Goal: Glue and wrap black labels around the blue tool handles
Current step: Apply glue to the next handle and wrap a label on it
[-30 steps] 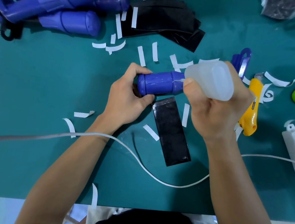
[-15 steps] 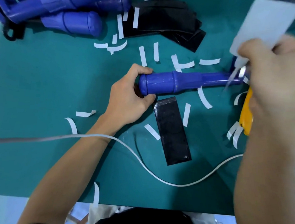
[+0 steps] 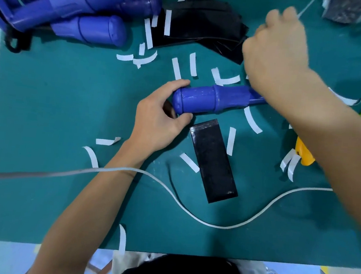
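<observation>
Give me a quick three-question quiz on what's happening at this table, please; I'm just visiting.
1. True or false: the left hand grips the rounded end of the blue handle.
2. The single black label is: A) wrapped round the handle; B) lying flat on the green mat; C) standing upright.
3. Fill in: the loose strips scattered on the mat are ___ in colour.
Key: 1 true; 2 B; 3 white.

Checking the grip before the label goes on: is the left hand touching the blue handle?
Touching. The head view shows the left hand gripping the rounded end of the blue handle, with digits curled above and below it.
</observation>
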